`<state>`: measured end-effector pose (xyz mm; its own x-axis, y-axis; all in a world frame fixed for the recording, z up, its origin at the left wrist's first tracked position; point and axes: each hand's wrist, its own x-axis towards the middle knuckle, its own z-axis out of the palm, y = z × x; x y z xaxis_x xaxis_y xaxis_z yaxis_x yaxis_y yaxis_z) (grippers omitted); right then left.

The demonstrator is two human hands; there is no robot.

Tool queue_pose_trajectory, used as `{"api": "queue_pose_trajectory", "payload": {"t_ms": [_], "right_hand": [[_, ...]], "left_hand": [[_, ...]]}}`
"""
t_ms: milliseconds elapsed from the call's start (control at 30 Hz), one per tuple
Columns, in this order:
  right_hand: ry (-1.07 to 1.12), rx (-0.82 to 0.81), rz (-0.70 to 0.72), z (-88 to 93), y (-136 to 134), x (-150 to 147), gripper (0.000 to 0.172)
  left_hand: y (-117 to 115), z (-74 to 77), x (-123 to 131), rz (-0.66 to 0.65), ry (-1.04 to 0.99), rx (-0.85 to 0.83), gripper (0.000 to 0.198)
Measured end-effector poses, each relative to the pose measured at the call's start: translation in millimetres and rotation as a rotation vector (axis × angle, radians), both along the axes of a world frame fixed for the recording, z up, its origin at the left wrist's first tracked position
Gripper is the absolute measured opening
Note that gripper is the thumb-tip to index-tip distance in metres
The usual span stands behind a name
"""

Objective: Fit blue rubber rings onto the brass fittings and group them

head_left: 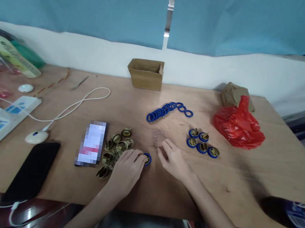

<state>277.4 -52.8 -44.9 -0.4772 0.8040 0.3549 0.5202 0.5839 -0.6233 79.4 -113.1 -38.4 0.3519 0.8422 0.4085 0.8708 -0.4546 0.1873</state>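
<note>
My left hand [127, 170] is closed on a small round brass fitting with a blue ring [148, 159] around it, held low at the tabletop. Just left of it sits a cluster of similar brass fittings [117, 138] without blue rings. My right hand [174, 160] is beside it, thumb and index tip pinched together at the table; whatever is between them is too small to make out. Thin wire rings [158, 132] lie just beyond those fingertips. A curved row of loose blue rings [161, 112] lies farther back. To the right rest several brass fittings fitted with blue rings [202, 147].
A lit phone [91, 144] and a dark phone [32, 171] lie left, by a white power strip [19, 116] and cable. An open cardboard box [147, 78] stands at the back. On the right are a red plastic bag [239, 125] and a dark bottle [294, 214].
</note>
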Motion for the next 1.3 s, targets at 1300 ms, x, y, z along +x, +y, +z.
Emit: {"api": "queue_pose_trajectory", "payload": {"t_ms": [1300], "right_hand": [[0.644,-0.504,-0.016,13.1,-0.2,1.0,0.027]], "left_hand": [[48.3,15.8,18.9,-0.056,-1.193,-0.669,0.029]]}}
